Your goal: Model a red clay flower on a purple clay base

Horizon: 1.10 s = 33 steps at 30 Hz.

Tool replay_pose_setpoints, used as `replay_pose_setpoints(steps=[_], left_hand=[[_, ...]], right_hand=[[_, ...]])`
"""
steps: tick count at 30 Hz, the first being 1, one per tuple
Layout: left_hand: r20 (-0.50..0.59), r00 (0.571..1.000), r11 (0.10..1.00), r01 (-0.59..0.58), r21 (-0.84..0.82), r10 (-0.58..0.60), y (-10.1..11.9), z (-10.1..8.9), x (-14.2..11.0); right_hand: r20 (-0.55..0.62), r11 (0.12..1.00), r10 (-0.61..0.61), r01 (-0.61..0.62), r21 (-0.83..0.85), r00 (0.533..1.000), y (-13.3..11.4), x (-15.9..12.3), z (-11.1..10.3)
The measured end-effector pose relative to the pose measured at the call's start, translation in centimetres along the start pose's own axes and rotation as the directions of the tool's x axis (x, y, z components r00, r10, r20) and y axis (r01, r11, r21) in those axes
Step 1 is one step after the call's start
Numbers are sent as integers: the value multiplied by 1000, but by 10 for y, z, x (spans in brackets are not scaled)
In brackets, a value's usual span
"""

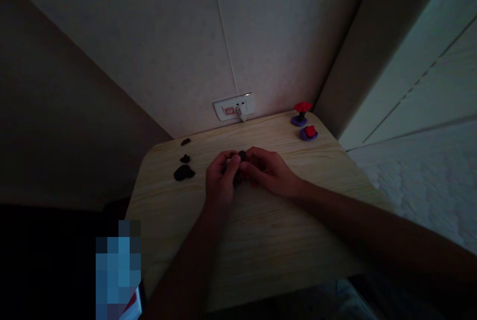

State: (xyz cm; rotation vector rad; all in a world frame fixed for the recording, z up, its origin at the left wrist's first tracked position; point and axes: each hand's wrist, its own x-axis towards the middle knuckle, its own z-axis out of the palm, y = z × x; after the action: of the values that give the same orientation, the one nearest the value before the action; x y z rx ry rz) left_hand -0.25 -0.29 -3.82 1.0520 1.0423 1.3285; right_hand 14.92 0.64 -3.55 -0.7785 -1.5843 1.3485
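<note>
Over the middle of the wooden tabletop, my left hand (220, 178) and my right hand (274, 171) meet with curled fingers around a dark lump of modelling clay (242, 155). Part of the lump shows between the thumbs and fingertips; the rest is hidden by my fingers. To the left of my left hand lie a flat black clay piece (184, 173), a smaller black lump (185, 159) and a short dark strip (185, 141). At the back right stands a red-topped clay figure (302, 107) with a dark stem and purple base. In front of it sits a low red and purple clay piece (309, 132).
The tabletop (261, 240) has rounded back corners and stands against a pale wall. A wall socket (234, 107) with a white plug is just behind it. To the right is a pale quilted surface (421, 186). A blurred-out bluish patch (118, 270) is at lower left.
</note>
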Motion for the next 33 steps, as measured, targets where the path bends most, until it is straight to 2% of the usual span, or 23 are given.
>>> replay_pose_setpoints(steps=[3, 9, 11, 17, 21, 25, 30, 33], left_hand=[[11, 1000, 1000, -2, 7, 2, -1, 0, -1], [-21, 999, 996, -28, 88, 29, 1, -1, -1], [-29, 999, 997, -25, 79, 27, 4, -1, -1], [26, 996, 989, 87, -118, -85, 11, 3, 0], [64, 993, 974, 114, -195, -104, 11, 5, 1], [50, 995, 973, 98, -211, -90, 11, 5, 1], [-34, 998, 982, 41, -184, -48, 11, 4, 3], [-37, 998, 983, 44, -180, -51, 11, 4, 3]], right_hand=[[5, 1000, -8, 8, -16, 1000, 1, 0, -1], [59, 980, -18, 29, -196, 998, -3, -2, -3], [71, 978, -31, 45, -204, 997, -3, -3, -3], [40, 999, -16, 15, 30, 999, 3, -1, 1], [37, 995, -2, -2, 99, 999, 4, 0, 3], [22, 993, 7, -10, 116, 1000, 2, 0, 4], [3, 992, 36, -36, 118, 999, 1, 1, 2], [-21, 989, 48, -44, 139, 999, 3, 2, 1]])
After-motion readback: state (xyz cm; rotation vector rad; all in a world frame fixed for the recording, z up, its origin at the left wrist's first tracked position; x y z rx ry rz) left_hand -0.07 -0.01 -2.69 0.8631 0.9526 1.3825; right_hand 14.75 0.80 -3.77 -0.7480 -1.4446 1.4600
